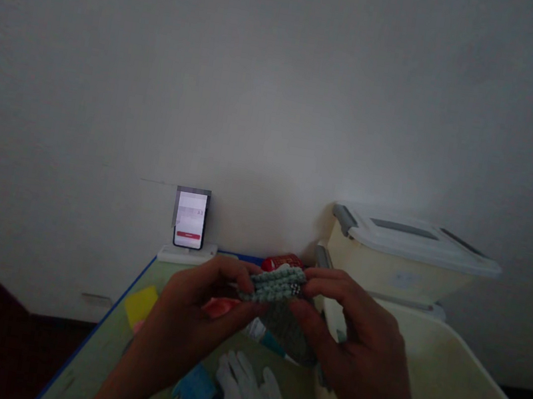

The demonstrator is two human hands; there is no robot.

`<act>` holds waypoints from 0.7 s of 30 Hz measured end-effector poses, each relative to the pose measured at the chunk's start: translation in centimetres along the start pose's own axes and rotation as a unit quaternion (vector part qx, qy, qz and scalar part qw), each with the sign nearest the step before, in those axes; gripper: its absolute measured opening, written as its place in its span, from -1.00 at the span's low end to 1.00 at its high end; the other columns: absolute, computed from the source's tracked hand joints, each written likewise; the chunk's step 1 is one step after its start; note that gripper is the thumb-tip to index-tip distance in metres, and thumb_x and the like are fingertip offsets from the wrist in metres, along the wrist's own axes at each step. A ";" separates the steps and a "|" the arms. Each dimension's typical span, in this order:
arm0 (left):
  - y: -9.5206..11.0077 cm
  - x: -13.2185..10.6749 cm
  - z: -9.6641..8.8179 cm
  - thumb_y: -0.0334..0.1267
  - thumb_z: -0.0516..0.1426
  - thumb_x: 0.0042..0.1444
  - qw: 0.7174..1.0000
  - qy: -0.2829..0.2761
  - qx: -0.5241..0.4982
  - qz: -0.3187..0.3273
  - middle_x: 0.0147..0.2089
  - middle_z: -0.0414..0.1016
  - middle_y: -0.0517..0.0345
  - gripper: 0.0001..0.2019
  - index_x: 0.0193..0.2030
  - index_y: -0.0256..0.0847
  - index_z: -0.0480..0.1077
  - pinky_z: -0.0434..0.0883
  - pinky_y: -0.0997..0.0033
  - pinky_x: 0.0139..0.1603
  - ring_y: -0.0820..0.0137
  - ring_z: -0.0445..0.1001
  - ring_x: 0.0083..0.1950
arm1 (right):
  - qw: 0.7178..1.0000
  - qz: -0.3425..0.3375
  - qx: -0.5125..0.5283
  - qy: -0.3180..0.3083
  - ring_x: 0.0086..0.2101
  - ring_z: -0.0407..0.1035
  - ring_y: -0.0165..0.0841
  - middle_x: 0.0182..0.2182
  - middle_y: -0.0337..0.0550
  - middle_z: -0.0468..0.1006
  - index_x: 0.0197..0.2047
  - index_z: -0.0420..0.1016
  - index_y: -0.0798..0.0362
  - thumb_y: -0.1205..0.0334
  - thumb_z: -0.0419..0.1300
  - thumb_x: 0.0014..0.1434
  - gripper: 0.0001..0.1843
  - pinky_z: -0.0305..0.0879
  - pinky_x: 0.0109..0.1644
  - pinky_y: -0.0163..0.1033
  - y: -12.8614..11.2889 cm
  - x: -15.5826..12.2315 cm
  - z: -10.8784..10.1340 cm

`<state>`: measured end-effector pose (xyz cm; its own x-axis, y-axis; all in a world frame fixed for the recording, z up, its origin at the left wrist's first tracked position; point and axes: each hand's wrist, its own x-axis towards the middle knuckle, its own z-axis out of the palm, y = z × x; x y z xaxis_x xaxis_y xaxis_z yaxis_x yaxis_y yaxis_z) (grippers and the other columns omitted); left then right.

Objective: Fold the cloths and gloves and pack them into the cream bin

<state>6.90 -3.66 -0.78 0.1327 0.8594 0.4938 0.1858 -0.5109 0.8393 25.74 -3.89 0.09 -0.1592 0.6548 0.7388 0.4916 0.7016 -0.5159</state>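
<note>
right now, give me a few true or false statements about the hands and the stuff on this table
1. The left hand and right hand both grip the grey-green knitted cloth. True.
2. The upright phone by the wall has a dark screen. False: its screen is lit.
3. The cream plastic box with grey handles has its lid on. True.
4. The white fabric glove is worn on a hand. False: it lies on the table, below the hands.
</note>
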 end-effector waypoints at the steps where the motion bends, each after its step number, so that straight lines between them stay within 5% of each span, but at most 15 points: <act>1: -0.1 0.0 0.0 -0.38 0.24 0.00 1.000 0.001 0.003 -0.002 -0.25 0.54 0.17 -0.87 -0.35 -0.19 0.35 0.49 0.55 -0.24 0.42 0.54 -0.22 | 1.000 0.005 0.001 -0.002 -0.25 0.45 -0.39 -0.30 -0.24 0.56 -0.30 0.41 -0.01 0.30 0.21 0.12 -0.95 0.36 -0.18 -0.31 0.0 0.0 0.0; 14: 0.1 -0.2 -0.1 -0.35 0.19 0.07 0.999 -0.047 0.016 0.006 -0.30 0.46 0.24 -0.85 -0.23 -0.15 0.30 0.40 0.59 -0.28 0.49 0.45 -0.28 | 0.998 0.017 0.026 -0.061 -0.27 0.41 -0.43 -0.34 -0.30 0.50 -0.29 0.34 -0.04 0.26 0.14 0.20 -0.98 0.29 -0.24 -0.35 -0.1 -0.2 0.6; 21: 0.3 0.3 -0.1 -0.35 0.19 0.05 0.996 0.092 -0.008 -0.015 -0.37 0.46 0.25 -0.91 -0.35 -0.18 0.31 0.41 0.64 -0.43 0.52 0.45 -0.39 | 0.987 0.037 0.056 -0.148 -0.02 0.31 -0.38 -0.08 -0.26 0.44 -0.18 0.34 -0.09 0.14 0.22 0.13 -0.81 0.23 0.02 -0.25 0.0 -0.4 0.3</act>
<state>6.87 -3.62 -0.33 -0.0525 0.8637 0.5013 0.1717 -0.4867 0.8565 25.51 -4.06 -0.31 -0.3776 0.7476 0.5464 0.4168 0.6641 -0.6206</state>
